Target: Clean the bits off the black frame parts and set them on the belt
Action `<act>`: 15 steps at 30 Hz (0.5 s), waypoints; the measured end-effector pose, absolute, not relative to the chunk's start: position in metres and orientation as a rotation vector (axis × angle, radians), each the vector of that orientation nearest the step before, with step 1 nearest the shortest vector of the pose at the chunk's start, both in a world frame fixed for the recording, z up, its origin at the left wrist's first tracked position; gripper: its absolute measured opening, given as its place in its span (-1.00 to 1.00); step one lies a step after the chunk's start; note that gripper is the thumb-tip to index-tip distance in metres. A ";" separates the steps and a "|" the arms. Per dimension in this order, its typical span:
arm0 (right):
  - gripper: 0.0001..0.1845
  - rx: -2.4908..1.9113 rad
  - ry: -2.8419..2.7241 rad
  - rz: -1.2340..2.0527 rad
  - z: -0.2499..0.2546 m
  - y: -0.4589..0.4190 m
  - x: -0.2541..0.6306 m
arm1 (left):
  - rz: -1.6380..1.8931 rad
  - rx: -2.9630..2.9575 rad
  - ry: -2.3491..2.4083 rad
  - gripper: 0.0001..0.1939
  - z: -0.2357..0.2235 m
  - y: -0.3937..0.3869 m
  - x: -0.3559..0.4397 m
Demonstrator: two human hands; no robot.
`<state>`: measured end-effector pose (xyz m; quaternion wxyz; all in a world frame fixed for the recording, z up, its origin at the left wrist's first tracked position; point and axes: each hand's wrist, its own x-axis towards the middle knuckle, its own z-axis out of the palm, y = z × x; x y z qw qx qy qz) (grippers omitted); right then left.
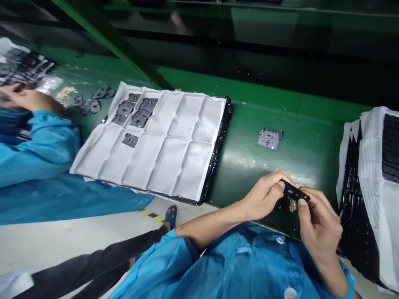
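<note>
Between my two hands, close to the bench's near edge, is a small flat black plastic part (293,191) with cut-outs and a tiny gold-coloured spot near its right end. My left hand (268,193) pinches its left end with thumb and fingers. Its right end is gripped by my right hand (321,218), thumb on the near side. Just below the part, a little heap of small tan pieces (292,205) lies on the green bench; more show behind it, partly hidden by my hands. Farther back rests a small stack of dark flat plates (270,138).
To the left, a white cloth-covered tray (168,153) holds several dark plates (143,112). At right stand stacked black trays (358,216) with white liners. A co-worker's sleeve (40,145) and hands are at far left, near loose dark parts (90,104). A green beam (115,45) slants overhead.
</note>
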<state>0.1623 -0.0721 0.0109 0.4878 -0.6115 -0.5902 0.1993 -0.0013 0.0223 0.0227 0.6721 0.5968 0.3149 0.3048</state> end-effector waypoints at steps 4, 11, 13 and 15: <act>-0.77 -1.483 -1.431 0.496 0.010 -0.071 0.163 | 0.702 1.402 0.681 -0.60 0.021 0.022 -0.004; -0.77 -1.472 -1.460 0.480 0.012 -0.072 0.161 | 0.745 1.424 0.679 -0.63 0.018 0.020 0.000; -0.77 -1.475 -1.468 0.471 0.011 -0.072 0.161 | 0.771 1.427 0.689 -0.66 0.015 0.019 0.003; -0.78 -1.480 -1.465 0.466 0.010 -0.072 0.161 | 0.811 1.433 0.688 -0.71 0.011 0.019 0.005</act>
